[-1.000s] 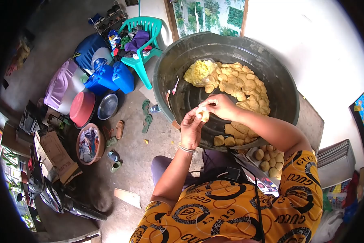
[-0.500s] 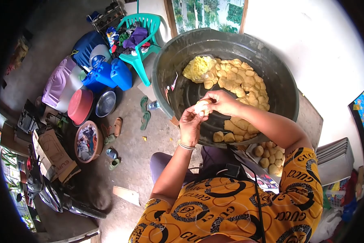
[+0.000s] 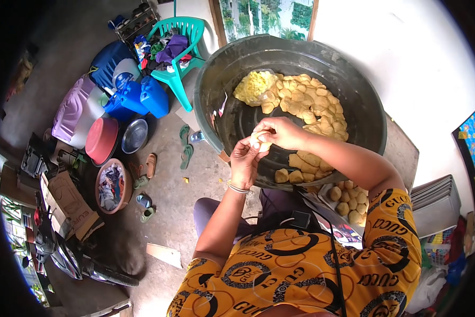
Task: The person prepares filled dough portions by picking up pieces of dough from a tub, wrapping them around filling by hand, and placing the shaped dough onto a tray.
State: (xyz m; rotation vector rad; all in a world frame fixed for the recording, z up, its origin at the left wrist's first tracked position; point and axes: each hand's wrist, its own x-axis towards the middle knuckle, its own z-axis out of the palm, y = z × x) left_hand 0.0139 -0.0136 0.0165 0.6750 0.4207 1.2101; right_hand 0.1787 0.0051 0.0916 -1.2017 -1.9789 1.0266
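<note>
Between both hands is a small piece of yellowish dough [image 3: 260,141], held over the near left part of a large dark round tub [image 3: 377,105]. My left hand [image 3: 243,161] grips it from below, fingers closed round it. Pinching its upper right side is my right hand [image 3: 280,132]. Inside the tub, many flattened dough pieces [image 3: 322,105] lie crowded along the far and right side, and a few sit at the near edge. A clear plastic bag of yellow bits [image 3: 256,87] rests at the tub's upper left.
A tray of round dough balls [image 3: 351,202] stands right of my knees. Left are a green chair with clothes [image 3: 187,31], blue jugs [image 3: 154,96], a red basin [image 3: 101,140], a laundry tub [image 3: 113,185], slippers [image 3: 186,156] and a motorcycle [image 3: 63,253]. Metal trays [image 3: 435,203] stand right.
Both hands have stayed together on the dough, with their fingers shifting and the dough turned between them. The whole view has moved slightly, so the surroundings appear a little further left and up.
</note>
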